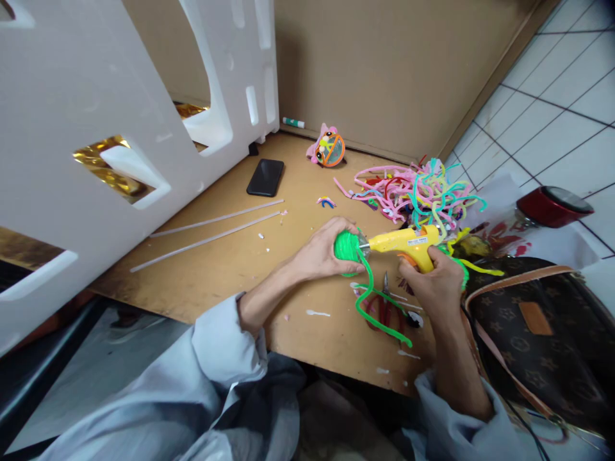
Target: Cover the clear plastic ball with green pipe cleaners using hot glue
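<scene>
My left hand [327,248] is closed around a small clear object wound with bright green pipe cleaner [346,252]. A loose green end [369,285] trails from it down over the table. In my right hand [435,282] is a yellow hot glue gun [406,242], gripped by its handle, fingers at the orange trigger. Its nozzle points left and reaches the green-wrapped object; whether they touch I cannot tell. Below the gun lie dark red-handled scissors [385,306], partly under the green strand.
Tangled pipe cleaners [408,186] heap at the back right, by a red-lidded jar [552,208] and a brown handbag [533,339]. A black phone [266,178], a decorated pink-and-orange figure [329,148] and two glue sticks [206,241] lie left and back. A white plastic panel [144,64] stands at left.
</scene>
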`<state>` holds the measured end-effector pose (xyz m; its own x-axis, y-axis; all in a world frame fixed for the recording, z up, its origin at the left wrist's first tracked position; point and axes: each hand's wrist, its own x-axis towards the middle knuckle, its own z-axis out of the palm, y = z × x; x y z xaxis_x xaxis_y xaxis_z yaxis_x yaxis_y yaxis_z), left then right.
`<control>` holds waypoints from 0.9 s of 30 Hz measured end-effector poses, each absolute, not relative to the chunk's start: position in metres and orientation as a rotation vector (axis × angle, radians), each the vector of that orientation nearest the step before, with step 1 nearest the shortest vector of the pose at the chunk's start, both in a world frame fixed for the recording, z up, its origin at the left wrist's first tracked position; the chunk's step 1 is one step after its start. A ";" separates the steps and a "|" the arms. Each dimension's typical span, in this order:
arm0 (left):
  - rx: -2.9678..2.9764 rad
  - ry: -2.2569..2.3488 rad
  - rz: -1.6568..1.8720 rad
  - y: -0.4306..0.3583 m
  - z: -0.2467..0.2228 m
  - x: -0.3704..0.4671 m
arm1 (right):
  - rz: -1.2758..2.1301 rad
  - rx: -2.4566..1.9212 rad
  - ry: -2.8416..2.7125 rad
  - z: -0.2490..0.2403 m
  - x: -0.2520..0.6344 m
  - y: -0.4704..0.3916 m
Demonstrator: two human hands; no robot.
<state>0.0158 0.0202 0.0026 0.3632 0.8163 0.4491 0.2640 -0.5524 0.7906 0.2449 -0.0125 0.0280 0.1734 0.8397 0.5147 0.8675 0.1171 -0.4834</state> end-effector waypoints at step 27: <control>2.011 0.918 1.211 0.024 -0.001 0.016 | -0.030 -1.651 -1.662 0.029 0.249 -0.013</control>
<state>0.0163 0.0242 -0.0015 0.3411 0.8065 0.4830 0.2469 -0.5726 0.7818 0.2488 -0.0128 0.0287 0.1455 0.8395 0.5236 0.8576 0.1569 -0.4898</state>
